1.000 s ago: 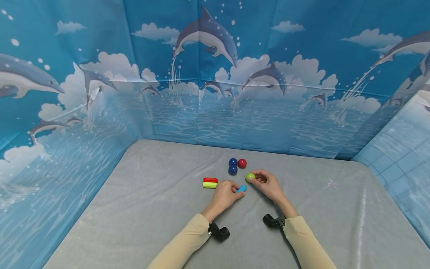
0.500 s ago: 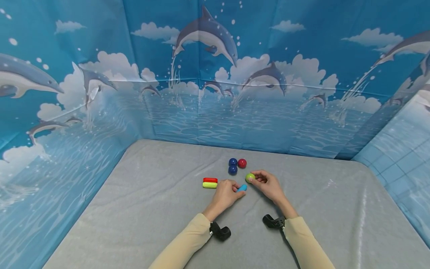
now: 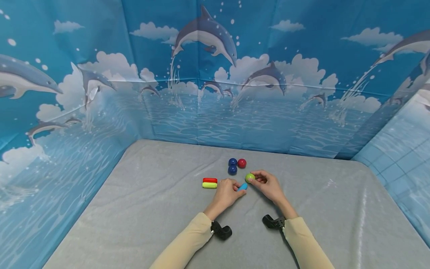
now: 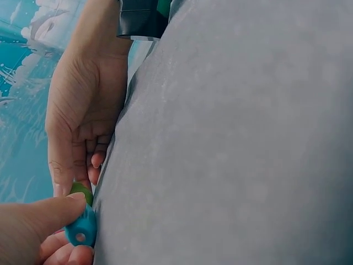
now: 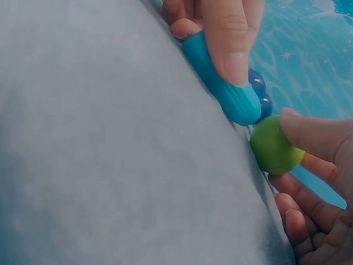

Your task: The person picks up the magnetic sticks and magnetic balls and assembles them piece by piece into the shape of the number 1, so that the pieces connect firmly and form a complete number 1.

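Note:
My left hand (image 3: 226,193) pinches a light-blue capsule-shaped piece (image 3: 242,186) between thumb and fingers. The piece has a ridged side and, in the left wrist view, a small hole in its near end (image 4: 81,237). A glossy green ball (image 3: 250,178) rests on the grey cloth, held between the thumb and fingers of my right hand (image 3: 267,185). In the right wrist view, the far end of the blue piece (image 5: 242,107) comes close to the green ball (image 5: 276,146); whether they touch I cannot tell.
Two dark-blue balls (image 3: 232,166) and a red ball (image 3: 242,163) sit just behind the hands. Left of the left hand, a red piece (image 3: 210,180) and a yellow-green piece (image 3: 209,185) lie side by side. Dolphin-print curtains (image 3: 215,112) border the grey cloth surface (image 3: 151,186).
My left hand has moved very slightly, bringing the tip of the blue piece up and nearer to the green ball. The right hand and the ball have stayed nearly still.

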A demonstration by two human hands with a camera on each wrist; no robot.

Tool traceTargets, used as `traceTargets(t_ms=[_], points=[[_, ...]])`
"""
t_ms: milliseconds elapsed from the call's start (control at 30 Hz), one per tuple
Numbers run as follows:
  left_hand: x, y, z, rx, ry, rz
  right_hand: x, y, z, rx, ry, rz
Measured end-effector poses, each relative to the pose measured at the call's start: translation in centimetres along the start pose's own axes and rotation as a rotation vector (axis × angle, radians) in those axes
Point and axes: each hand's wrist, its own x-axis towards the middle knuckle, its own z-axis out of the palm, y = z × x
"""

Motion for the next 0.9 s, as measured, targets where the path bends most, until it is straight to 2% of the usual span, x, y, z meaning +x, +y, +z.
traceTargets(t_ms=[167, 667, 900], points=[[0.1, -0.12, 0.08, 0.006, 0.011, 0.011, 0.06, 0.06, 0.07, 0.009, 0.002, 0.004], [0.26, -0.09, 0.35, -0.007, 0.023, -0.006, -0.03, 0.25, 0.13, 0.011, 0.005, 0.002], [0.44, -0.33, 0.55, 0.004, 0.036, 0.011, 0.08, 0.32, 0.19, 0.003, 0.015, 0.006]])
